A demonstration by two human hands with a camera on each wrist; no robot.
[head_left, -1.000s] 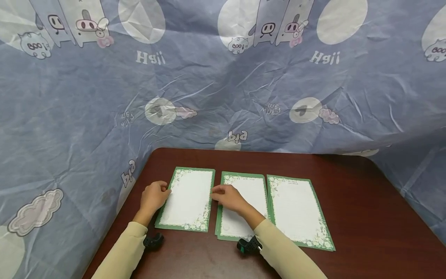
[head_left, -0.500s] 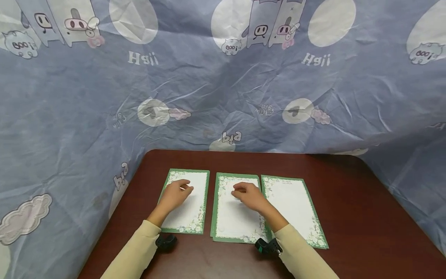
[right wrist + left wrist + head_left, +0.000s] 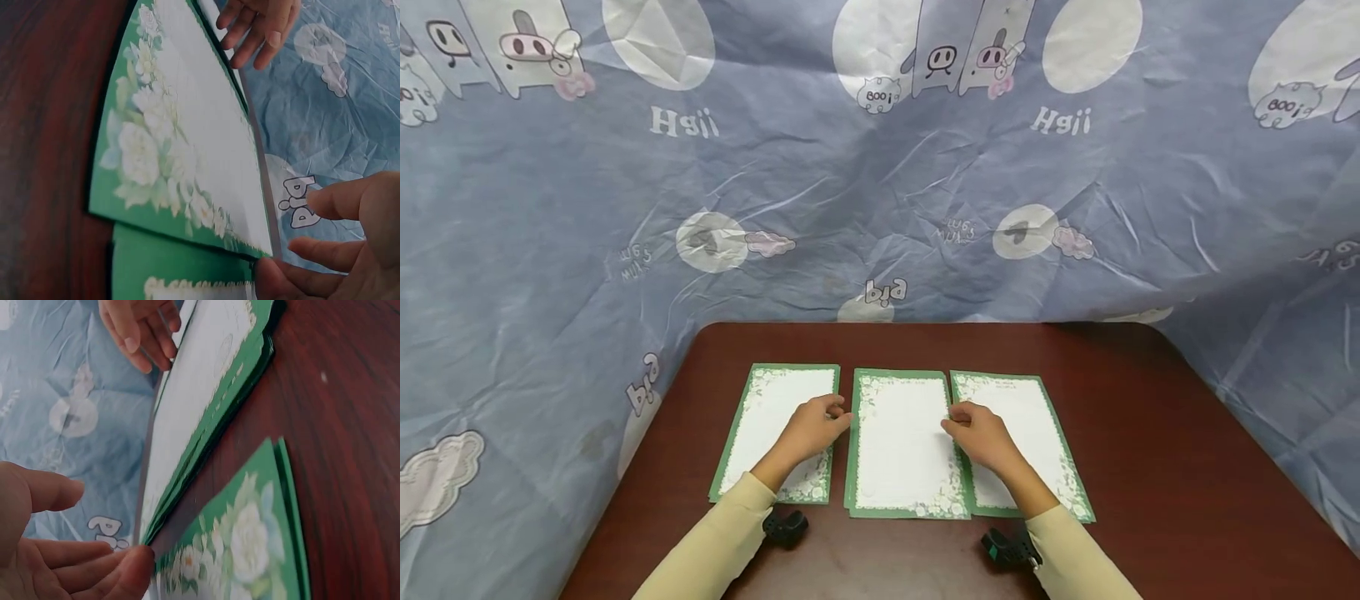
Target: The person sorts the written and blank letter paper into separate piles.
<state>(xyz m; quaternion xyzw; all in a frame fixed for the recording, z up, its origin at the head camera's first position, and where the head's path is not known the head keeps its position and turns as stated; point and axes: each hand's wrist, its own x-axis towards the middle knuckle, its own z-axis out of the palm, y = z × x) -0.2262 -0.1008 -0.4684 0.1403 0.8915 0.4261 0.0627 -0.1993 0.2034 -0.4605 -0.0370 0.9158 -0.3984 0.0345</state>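
Observation:
Three piles of white paper sheets with green floral borders lie side by side. My left hand (image 3: 815,423) reaches over the left pile (image 3: 775,400), its fingertips at the left edge of the middle pile (image 3: 902,442). At that pile's right edge are the fingertips of my right hand (image 3: 985,435), while its palm is above the right pile (image 3: 1011,396). Both hands have loosely bent fingers, with thumb and fingers apart. In the left wrist view, several layered edges show on the middle pile (image 3: 206,381). In the right wrist view, its corner overlaps a green sheet (image 3: 169,250).
The piles lie on a dark reddish-brown table (image 3: 1150,467) with rounded far corners. Behind it hangs a wrinkled blue cloth (image 3: 820,183) with cartoon prints. A black wrist device (image 3: 786,527) is on the left wrist, another black device (image 3: 1009,548) on the right.
Both hands have moved right, from the sides of the left pile, across above the sheets, to the sides of the middle pile. The head view has shifted slightly.

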